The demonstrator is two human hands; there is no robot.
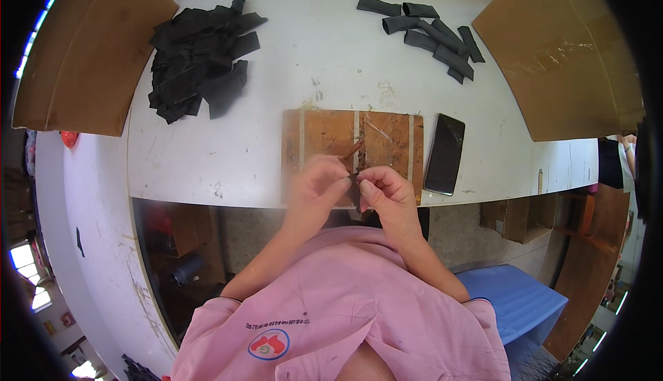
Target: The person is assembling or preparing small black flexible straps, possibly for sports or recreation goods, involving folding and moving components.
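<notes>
Close together over the table's front edge, my left hand (316, 186) and my right hand (389, 193) pinch a small dark piece of material (355, 193) between thumbs and fingers. Its exact shape is partly hidden by the fingers. Under and beyond the hands lies a worn brown board (324, 129) with pale strips across it and dark smears. A thin brown strip (355, 149) is visible just past my left fingertips; I cannot tell whether it is held or resting on the board.
A heap of flat black pieces (197, 56) lies far left on the white table (297, 49). Several black tubes (449, 58) lie far right. Right of the board is a dark phone (445, 153). Cardboard panels (90, 49) flank both sides. A blue covered object (507, 298) stands below, right.
</notes>
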